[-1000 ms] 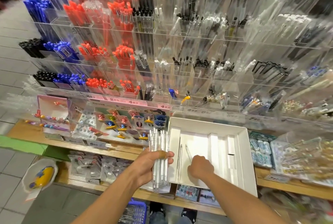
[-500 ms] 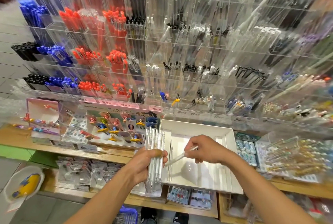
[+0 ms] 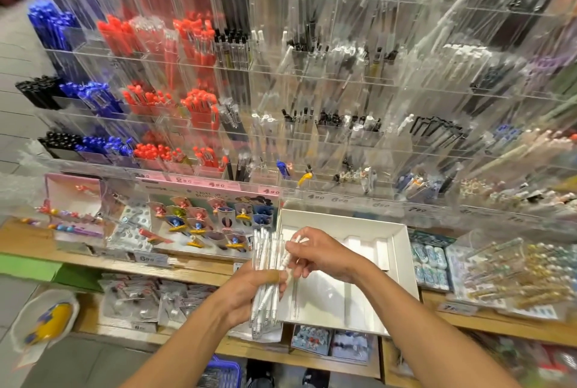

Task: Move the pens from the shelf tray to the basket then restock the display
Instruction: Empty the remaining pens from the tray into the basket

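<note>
Stationery aisle: clear acrylic pen racks fill the upper frame, a wooden shelf crosses the middle, grey floor tiles at far left. On the shelf, centre-right, sits the white tray; it looks nearly emptied, one pen apparently left by its left wall.

Our left hand grips a thick bundle of white pens, upright, at frame centre. Our right hand pinches one more white pen against that bundle, fingers curled on it.

Basket is at the bottom edge, blue, below the shelf, well apart from the hands.

Risks, as we judge them:
- bundle is fat; wedging another in could loosen the left grip and fan the pens onto the floor
- lower tips hang free, could snag the shelf edge on the way down
- basket is low and mostly out of view, so a blind drop could miss
</note>
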Available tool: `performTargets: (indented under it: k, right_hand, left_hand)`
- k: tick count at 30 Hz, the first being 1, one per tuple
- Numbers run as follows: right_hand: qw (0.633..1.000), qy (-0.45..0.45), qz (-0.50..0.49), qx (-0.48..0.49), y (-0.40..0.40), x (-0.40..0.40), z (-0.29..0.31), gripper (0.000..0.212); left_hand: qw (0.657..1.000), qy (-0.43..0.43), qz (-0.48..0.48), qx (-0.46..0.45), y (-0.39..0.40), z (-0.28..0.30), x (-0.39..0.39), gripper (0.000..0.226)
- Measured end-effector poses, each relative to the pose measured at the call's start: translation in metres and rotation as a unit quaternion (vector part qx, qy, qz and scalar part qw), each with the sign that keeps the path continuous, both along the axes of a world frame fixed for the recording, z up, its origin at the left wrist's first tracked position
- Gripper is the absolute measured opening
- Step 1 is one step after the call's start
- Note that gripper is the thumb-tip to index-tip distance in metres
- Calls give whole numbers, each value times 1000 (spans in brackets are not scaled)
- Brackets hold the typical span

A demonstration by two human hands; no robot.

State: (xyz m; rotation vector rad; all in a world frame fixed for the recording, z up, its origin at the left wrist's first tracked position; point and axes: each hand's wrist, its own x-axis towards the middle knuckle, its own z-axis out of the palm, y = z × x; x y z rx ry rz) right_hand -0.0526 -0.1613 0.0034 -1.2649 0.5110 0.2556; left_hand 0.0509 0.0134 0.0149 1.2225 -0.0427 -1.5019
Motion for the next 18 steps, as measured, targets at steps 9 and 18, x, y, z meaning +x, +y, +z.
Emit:
performTargets:
  k: [9,18]
  right_hand:
    - [889,354,7,-290,30,-1,-113,4]
    - [834,377,62,-397,34,-5,-119,18]
  left_hand:
    - [995,37,72,53,27,-20,16,48]
    - [995,21,74,63,24,-20,22,44]
